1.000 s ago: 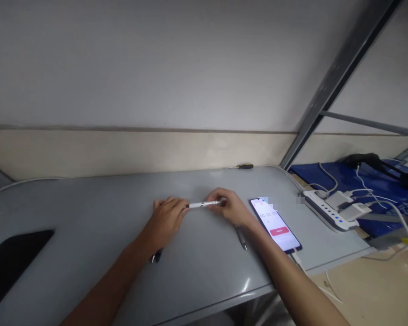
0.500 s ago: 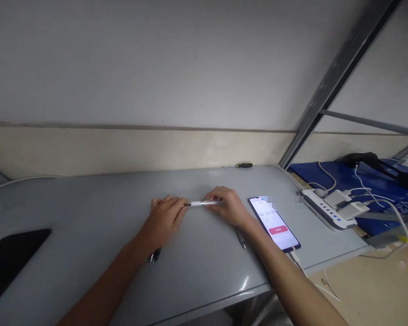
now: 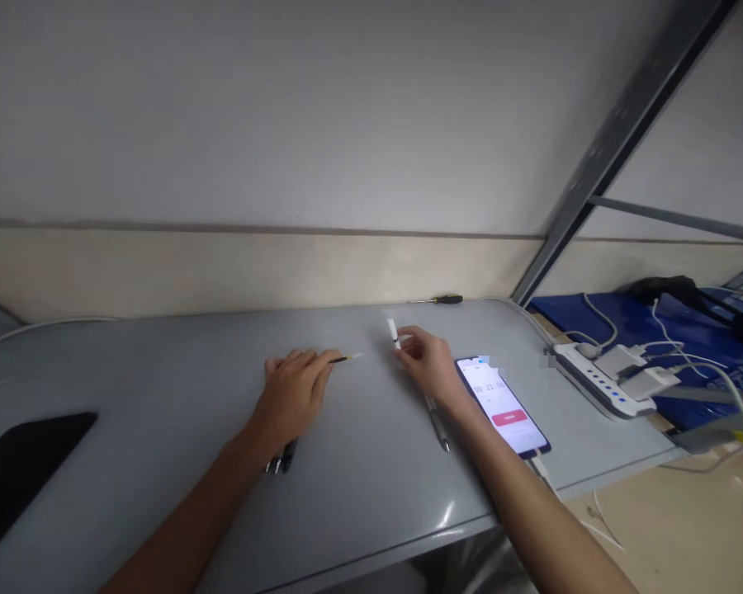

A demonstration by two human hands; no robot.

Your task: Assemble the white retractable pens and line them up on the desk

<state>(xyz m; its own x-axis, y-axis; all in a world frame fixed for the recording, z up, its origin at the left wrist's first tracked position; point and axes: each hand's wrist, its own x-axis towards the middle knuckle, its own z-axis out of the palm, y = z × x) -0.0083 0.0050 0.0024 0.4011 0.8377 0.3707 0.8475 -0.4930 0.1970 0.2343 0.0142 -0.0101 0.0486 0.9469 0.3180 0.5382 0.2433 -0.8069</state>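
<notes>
Above the grey desk, my left hand [image 3: 294, 389] is closed on a thin pen refill [image 3: 342, 360], dark with a pale end that points right. In my right hand [image 3: 430, 361], the fingers pinch a white pen barrel [image 3: 392, 330] with a dark band, tilted up; its lower part is hidden by the fingers. The refill and barrel are apart. Several dark pens [image 3: 288, 456] lie partly hidden under my left wrist. Beside my right forearm rests a grey pen [image 3: 438, 426], its upper part covered by the hand.
A phone [image 3: 505, 408] showing a timer lies right of my right forearm, its cable attached. Farther right is a power strip [image 3: 600, 388] with chargers. A screwdriver [image 3: 447, 299] lies by the wall. A black flat object [image 3: 30, 470] is at the left on the desk [image 3: 179, 371].
The refill and white barrel, in line between my hands before, are now separated. My right hand has turned the barrel upward, and my left hand has shifted slightly left with the refill.
</notes>
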